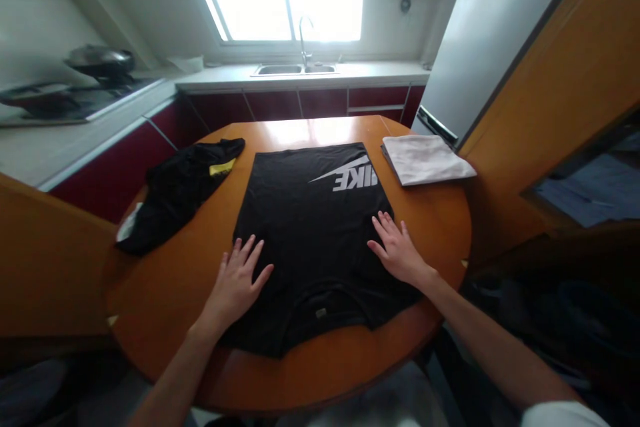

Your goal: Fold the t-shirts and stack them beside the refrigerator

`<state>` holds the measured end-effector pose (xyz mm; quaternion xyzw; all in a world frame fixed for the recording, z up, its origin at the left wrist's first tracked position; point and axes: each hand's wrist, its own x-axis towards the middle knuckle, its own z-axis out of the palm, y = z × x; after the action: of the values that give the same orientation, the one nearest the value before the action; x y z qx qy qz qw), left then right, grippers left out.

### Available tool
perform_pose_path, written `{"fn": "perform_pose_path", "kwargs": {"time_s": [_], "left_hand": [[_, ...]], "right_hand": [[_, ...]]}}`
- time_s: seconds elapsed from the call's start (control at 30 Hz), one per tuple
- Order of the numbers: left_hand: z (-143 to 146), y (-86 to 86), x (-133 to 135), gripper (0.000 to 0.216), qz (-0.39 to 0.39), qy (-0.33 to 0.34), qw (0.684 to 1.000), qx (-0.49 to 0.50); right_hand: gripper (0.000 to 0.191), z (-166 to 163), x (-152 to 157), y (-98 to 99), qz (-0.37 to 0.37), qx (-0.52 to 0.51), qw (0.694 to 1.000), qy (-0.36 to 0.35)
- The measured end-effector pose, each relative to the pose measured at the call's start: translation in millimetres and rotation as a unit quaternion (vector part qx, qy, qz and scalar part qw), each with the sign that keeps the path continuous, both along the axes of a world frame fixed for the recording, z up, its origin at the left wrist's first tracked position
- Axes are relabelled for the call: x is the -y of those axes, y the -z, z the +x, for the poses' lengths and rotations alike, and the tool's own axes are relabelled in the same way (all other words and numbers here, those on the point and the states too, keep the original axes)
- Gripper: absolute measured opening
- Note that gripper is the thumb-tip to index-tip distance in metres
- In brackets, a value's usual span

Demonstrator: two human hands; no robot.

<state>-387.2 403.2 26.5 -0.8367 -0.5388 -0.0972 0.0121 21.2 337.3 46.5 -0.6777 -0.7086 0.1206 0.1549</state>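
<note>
A black T-shirt (310, 213) with a white logo lies spread flat on the round wooden table (440, 213), its collar toward me. My left hand (240, 280) rests flat on the shirt's left edge, fingers spread and holding nothing. My right hand (397, 250) lies flat on the shirt's right side, fingers stretched out, also holding nothing.
A crumpled black garment (175, 193) with a yellow patch lies at the table's left. A folded white cloth (425, 159) sits at the far right. Behind are a counter with a sink (293, 69), a stove with pans (75, 90), and a fridge (480, 47) on the right.
</note>
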Motion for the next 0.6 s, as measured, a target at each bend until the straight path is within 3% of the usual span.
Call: {"fn": "perform_pose_path", "kwargs": {"time_s": [0.33,0.6], "left_hand": [[2,-11.2,1,0.066,-0.037,0.001,0.997,0.067],[-22,-54.3,0,0.052,-0.005,-0.028,0.964,0.263]], "right_hand": [[0.054,60,-33,-13.0,0.084,-0.141,0.983,0.084],[0.05,38,-8,-13.1,0.111,-0.129,0.985,0.012]]}}
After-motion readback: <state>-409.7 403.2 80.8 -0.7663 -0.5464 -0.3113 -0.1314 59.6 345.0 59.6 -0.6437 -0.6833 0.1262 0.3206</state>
